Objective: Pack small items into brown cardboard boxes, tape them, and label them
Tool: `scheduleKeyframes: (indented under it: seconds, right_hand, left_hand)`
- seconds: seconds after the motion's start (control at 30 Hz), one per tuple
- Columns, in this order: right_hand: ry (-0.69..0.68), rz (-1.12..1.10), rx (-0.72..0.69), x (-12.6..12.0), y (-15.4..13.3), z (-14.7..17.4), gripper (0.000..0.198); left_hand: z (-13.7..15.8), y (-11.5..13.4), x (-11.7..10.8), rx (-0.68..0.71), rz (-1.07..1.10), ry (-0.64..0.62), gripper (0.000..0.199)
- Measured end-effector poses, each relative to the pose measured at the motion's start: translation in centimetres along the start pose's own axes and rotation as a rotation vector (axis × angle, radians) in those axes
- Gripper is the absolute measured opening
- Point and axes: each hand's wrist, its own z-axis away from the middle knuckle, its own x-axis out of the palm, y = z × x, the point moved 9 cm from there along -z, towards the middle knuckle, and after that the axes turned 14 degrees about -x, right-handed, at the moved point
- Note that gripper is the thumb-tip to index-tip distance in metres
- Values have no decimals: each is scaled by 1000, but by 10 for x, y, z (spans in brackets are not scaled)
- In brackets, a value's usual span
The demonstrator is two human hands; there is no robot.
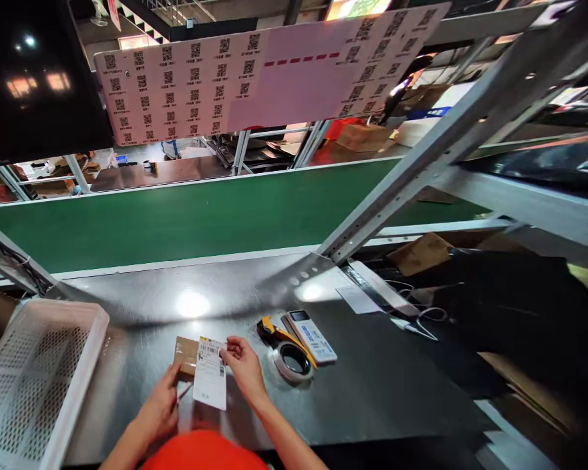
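A small brown cardboard box (186,352) lies on the metal table in front of me. Over its right side lies a white shipping label (210,382) with printed barcodes, its lower part reaching past the box. My right hand (245,369) pinches the label's upper right edge between thumb and fingers. At the box's lower left edge, my left hand (163,401) is closed with its fingers against the cardboard. A thin pale strip shows beside the left fingers; what it is I cannot make out. To the right lies a yellow tape dispenser (274,333) with a tape roll (293,363).
A white-and-blue handheld device (313,336) with a small screen lies against the dispenser. At left stands a white perforated plastic basket (85,365). Beyond the metal table (372,391) runs a green conveyor belt (200,219). A slanted metal post (396,176) rises at right; a QR-code board (294,72) hangs above.
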Motion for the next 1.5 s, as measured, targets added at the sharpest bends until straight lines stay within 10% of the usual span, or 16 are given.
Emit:
scheduleKeyframes:
  seconds: [0.27, 0.93, 1.3, 1.5]
  right_hand:
    - [-99, 99, 36, 30, 45, -6, 34]
    - [-378, 400, -168, 55, 54, -22, 35]
    - [-486, 743, -417, 71, 66, 8, 69]
    - [-1000, 926, -698, 107, 74, 61, 62]
  left_hand:
    - [4, -2, 21, -34, -33, 14, 33]
    - [7, 23, 4, -190, 17, 3, 34]
    - [6, 15, 14, -200, -69, -4, 25]
    - [10, 10, 14, -195, -25, 12, 26]
